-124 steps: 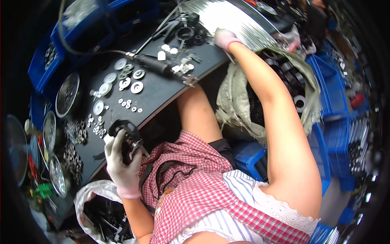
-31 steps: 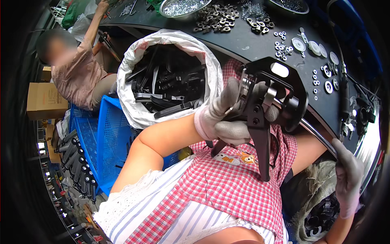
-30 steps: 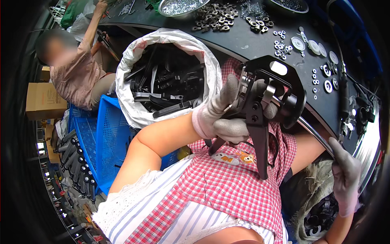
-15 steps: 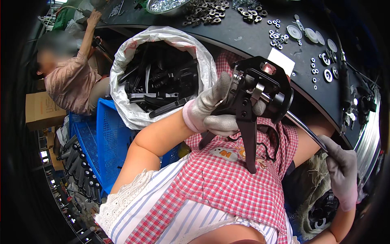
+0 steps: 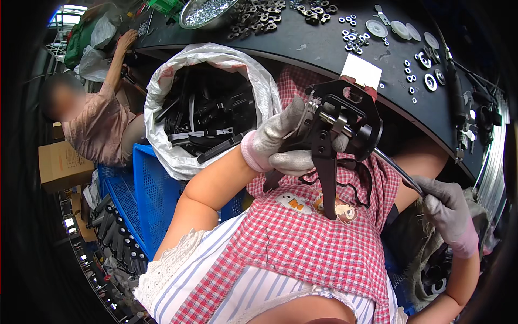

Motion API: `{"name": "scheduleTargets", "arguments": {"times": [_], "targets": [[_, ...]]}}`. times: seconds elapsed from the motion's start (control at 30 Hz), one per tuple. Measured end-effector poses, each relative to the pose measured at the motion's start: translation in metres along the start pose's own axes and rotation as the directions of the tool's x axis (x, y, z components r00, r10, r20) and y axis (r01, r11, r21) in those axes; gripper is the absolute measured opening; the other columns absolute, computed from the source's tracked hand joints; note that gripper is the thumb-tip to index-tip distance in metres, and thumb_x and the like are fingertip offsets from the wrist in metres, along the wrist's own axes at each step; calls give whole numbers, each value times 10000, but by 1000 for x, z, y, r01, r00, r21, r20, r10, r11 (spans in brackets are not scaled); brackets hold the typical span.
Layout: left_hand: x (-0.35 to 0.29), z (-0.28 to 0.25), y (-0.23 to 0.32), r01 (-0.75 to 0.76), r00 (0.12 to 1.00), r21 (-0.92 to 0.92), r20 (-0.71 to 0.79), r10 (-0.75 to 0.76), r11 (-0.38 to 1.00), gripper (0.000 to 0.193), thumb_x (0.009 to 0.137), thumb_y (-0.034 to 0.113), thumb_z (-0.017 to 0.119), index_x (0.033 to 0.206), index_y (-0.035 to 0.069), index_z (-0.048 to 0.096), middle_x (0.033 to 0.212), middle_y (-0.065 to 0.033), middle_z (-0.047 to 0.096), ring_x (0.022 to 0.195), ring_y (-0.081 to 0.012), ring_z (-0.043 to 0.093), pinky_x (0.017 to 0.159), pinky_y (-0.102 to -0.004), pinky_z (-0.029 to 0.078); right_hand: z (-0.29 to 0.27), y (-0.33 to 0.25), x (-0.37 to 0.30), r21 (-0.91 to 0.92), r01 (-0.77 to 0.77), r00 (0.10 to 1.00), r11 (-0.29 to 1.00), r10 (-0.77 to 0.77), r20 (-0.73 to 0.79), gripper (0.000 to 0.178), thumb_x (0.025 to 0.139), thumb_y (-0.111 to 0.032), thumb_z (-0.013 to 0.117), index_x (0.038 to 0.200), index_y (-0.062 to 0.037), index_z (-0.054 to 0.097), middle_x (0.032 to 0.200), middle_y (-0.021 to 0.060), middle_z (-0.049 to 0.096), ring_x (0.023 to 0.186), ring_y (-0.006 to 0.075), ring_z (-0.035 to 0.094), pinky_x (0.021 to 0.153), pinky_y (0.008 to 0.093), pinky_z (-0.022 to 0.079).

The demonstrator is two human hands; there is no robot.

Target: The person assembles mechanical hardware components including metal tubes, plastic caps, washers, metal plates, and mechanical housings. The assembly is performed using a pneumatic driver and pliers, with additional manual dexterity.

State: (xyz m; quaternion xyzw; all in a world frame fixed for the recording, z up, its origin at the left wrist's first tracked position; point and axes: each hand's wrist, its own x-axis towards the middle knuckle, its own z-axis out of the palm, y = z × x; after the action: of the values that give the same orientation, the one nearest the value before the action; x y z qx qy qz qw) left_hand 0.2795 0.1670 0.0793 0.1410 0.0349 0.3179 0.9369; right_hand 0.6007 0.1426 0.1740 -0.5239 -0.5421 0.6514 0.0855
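Note:
In front of my lap I hold a black metal bracket assembly (image 5: 326, 170) with two long legs, a round black end and a shiny pin across its middle. My left hand (image 5: 275, 146), in a grey-white glove, is closed round its left side; some fingers are hidden behind it. A thin metal rod (image 5: 398, 169) runs from the round end down to the right. My gloved right hand (image 5: 450, 213) grips the rod's outer end, fingers curled over it. The rod's tip is hidden in that hand.
A white sack (image 5: 156, 127) of black metal parts stands left of my arm, beside blue crates (image 5: 151, 200). The dark bench (image 5: 302, 46) carries nuts, washers, discs and a bowl of small parts (image 5: 208, 24). Another person (image 5: 94, 129) sits at far left near a cardboard box (image 5: 65, 164).
The view has shifted slightly. My right hand has come a little left, its fingers curled more round the rod's end. My left hand keeps its hold on the bracket assembly.

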Motion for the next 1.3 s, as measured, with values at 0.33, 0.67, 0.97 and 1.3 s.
{"name": "scheduleTargets", "arguments": {"times": [0.33, 0.67, 0.97, 1.3], "targets": [[-1, -5, -2, 12, 989, 115, -150, 6, 993, 797, 842, 692, 464, 1301, 40, 482, 1092, -128, 646, 327, -31, 357, 308, -165, 260, 25, 13, -4, -766, 210, 807, 608, -550, -215, 567, 731, 56, 569, 1277, -96, 591, 604, 94, 457, 514, 184, 474, 512, 303, 394], [-6, -3, 1, -55, 991, 180, -108, 76, 982, 822, 863, 709, 388, 1327, 33, 444, 1077, -146, 646, 312, -39, 357, 291, -162, 247, 40, 17, -12, -908, 79, 803, 412, -566, -188, 593, 785, 50, 557, 1356, -105, 517, 614, 73, 468, 512, 213, 480, 499, 338, 380], [-8, 5, 4, -102, 921, 366, -317, 227, 925, 618, 980, 505, 397, 1234, -48, 502, 973, -227, 654, 310, -51, 406, 262, -145, 294, 42, 33, -4, 103, 106, 994, 989, -104, -25, 510, 960, -378, 535, 1306, -2, 537, 589, 38, 364, 562, 44, 346, 503, 220, 328], [-1, -13, -5, -68, 978, 364, -159, 134, 929, 711, 955, 588, 364, 1251, -47, 485, 943, -190, 661, 314, -58, 406, 270, -157, 288, 40, 34, 11, -675, 286, 816, 680, -542, -201, 553, 738, 27, 616, 1269, -127, 605, 629, 118, 544, 526, 248, 558, 492, 333, 429]]}}
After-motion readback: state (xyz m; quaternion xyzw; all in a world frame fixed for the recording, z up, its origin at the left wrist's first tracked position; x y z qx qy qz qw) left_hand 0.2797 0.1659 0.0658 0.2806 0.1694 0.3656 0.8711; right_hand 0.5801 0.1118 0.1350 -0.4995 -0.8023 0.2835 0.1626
